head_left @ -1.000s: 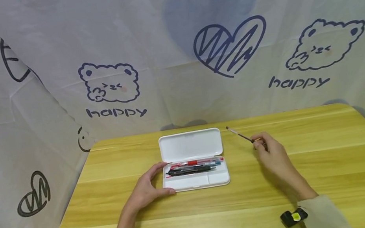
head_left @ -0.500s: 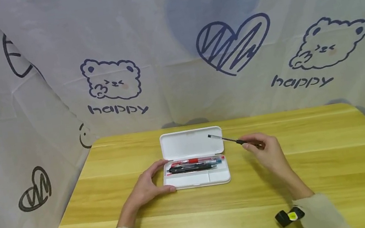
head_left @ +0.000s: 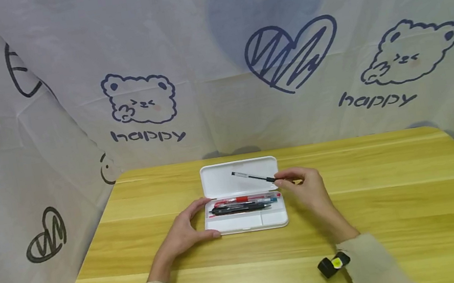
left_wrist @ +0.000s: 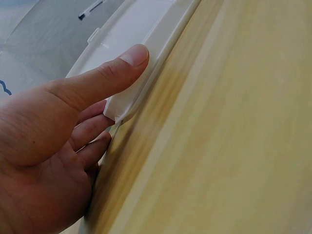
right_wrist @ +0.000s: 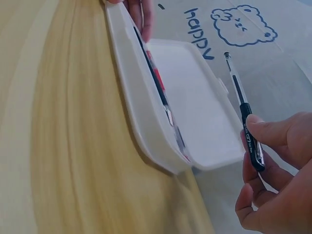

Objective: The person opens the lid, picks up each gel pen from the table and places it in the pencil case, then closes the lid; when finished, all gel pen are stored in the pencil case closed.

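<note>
A white pencil case (head_left: 244,224) lies open on the table with its lid tipped back. My left hand (head_left: 183,231) holds the left end of the case, thumb on the front rim and fingers around the far side; in the left wrist view the thumb (left_wrist: 114,73) presses on the rim. Several pens, among them a black pen (head_left: 237,209) and a red pen (head_left: 242,199), lie in the rear compartment. My right hand (head_left: 306,188) pinches a clear gel pen with a black end (right_wrist: 251,141) between thumb and fingers. The gel pen overlaps the lid in the head view, its clear end pointing left.
The wooden table (head_left: 247,267) has a yellow grain and runs back to a white cloth (head_left: 215,64) printed with bears and hearts. A small divider splits the front part of the case. Both wrists carry black cameras.
My right hand has moved left with the gel pen, from right of the case to beside its lid, and the pen has turned to point more leftward. My left hand stays on the case.
</note>
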{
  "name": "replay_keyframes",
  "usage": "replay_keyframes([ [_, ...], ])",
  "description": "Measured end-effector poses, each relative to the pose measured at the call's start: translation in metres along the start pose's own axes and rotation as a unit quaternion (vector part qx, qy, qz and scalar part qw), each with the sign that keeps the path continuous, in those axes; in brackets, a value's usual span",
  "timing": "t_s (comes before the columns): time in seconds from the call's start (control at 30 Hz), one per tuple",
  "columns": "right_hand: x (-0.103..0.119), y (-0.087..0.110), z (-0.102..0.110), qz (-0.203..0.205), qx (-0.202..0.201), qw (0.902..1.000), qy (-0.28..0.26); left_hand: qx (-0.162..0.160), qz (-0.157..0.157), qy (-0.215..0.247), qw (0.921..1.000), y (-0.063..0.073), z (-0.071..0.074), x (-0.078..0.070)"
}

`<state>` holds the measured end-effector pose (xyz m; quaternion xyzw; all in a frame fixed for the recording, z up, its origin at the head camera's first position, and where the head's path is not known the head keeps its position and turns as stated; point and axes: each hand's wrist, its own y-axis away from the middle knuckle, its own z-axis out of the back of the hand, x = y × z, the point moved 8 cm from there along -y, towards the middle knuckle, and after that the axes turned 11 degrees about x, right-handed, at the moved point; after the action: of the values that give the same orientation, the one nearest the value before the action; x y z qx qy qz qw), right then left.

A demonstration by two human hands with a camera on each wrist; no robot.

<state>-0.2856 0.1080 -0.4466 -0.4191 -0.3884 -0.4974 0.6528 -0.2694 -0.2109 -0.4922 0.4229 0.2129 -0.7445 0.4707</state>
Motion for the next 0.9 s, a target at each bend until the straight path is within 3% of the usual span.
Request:
replay_keyframes([
  [0.13, -0.002, -0.003, -0.013, -0.025, 0.007, 0.9997, 0.0, -0.001, -0.004, 0.002, 1.0, 0.0, 0.0, 0.0],
  [0.3, -0.005, -0.005, -0.026, -0.026, 0.01, 0.9994, 0.023, 0.002, -0.006, 0.004, 1.0, -0.001, -0.001, -0.002],
  [0.63, -0.001, -0.004, -0.049, 0.014, 0.045, 0.9961, 0.075, -0.004, -0.002, -0.003, 1.0, 0.0, 0.0, 0.0],
  [0.9, -0.003, -0.002, -0.058, 0.016, 0.058, 0.9933, 0.098, -0.003, -0.007, 0.001, 1.0, 0.0, 0.001, 0.0],
])
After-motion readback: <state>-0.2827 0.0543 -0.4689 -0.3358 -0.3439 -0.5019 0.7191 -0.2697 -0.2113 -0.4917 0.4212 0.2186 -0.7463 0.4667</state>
